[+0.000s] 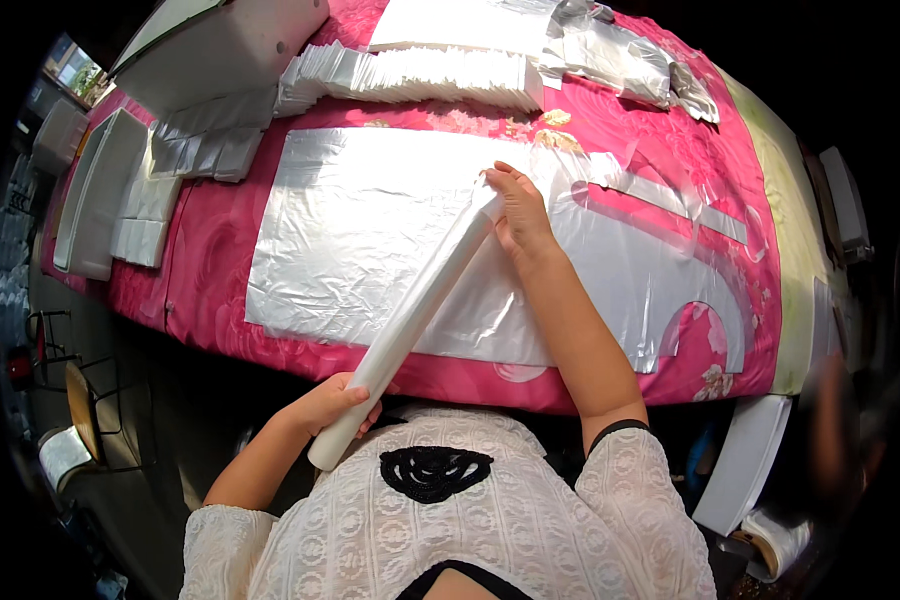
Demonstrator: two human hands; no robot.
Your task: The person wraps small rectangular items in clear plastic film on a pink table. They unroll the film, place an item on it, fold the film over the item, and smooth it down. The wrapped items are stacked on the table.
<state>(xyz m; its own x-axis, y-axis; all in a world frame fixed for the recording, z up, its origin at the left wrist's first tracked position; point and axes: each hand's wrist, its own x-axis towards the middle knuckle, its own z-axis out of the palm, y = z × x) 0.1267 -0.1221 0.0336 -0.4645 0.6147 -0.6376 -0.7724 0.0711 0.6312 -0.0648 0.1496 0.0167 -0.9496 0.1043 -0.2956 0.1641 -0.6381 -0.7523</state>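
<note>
A long white roll (415, 315), which looks like rolled plastic film, slants across the front of the table from lower left to upper right. Wrapped round its lower end, close to my body, is my left hand (338, 405). My right hand (518, 212) is closed on the upper end, thumb and fingers pinching the tip. Beneath the roll a wrinkled white plastic sheet (340, 230) lies flat. To its right spread translucent plastic bags (620, 300) with handle cut-outs, partly hidden by my right forearm.
The table has a pink floral cloth (210, 265). Behind the sheet stands a long row of folded white packets (420, 78), with crumpled plastic (620, 62) beside it. A large white box (220, 55) and a white bin (100, 195) stand left. A stool (78, 410) is on the left floor.
</note>
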